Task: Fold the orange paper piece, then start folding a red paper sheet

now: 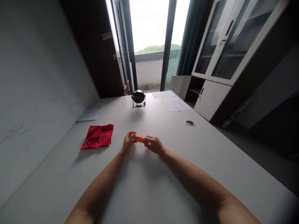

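A small orange-and-yellow strip-like item point(139, 139) is held level between both hands, just over the white desk; its exact kind is too small to make out. My left hand point(129, 142) grips its left end, with the thumb and fingers closed on it. At the right end, the fingers of my right hand point(153, 144) are pinched together on it. Parts of both ends are hidden by the fingers. To the left of my left hand, a folded red bag point(102, 137) with a dark cord loop lies flat on the desk.
A round black and silver device on a stand point(138, 98) stands farther back on the white desk point(149, 189). Paper sheets point(176, 104) lie at the back right, another sheet point(90, 113) by the left wall. A cable hole point(190, 123) sits near the right edge.
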`<state>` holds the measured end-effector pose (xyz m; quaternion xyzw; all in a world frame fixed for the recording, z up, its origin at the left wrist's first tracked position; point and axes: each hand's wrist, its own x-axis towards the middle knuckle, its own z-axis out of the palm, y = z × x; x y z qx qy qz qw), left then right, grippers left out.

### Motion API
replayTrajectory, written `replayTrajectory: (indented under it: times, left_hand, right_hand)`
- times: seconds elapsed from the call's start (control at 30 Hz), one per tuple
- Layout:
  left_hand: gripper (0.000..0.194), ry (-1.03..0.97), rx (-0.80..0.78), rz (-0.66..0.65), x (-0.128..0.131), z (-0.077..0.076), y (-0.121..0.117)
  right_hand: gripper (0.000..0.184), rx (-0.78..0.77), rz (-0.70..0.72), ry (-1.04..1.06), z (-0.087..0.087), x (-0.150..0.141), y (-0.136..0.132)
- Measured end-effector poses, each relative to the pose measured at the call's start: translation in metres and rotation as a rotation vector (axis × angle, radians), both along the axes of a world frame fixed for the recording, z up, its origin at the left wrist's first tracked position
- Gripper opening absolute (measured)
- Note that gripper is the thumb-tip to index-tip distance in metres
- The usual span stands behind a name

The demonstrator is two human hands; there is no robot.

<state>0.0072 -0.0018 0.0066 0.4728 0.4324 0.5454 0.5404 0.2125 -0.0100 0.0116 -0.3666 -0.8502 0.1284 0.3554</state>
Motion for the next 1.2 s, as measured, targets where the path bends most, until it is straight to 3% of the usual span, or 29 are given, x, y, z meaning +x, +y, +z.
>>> replayTrajectory:
  times: [0.5,0.73,1.03,1.2]
  left_hand:
    - [0.023,-0.007,-0.030,0.024,0.002,-0.006,0.002]
    - [0.024,0.171,0.006,-0.061,0.006,-0.008,0.000]
    - [0.026,0.527,0.243,-0.078,0.007,-0.004,-0.008]
    - [0.025,0.617,0.271,-0.082,0.003,-0.002,-0.011]
  right_hand:
    - [0.020,0.076,-0.220,-0.144,-0.003,-0.001,0.002]
    - [0.027,0.080,-0.248,-0.140,-0.006,0.001,0.006]
    - [0.021,0.053,-0.192,-0.031,-0.006,0.002,0.008]
    - [0.011,0.005,-0.204,0.039,-0.006,0.003,0.008]
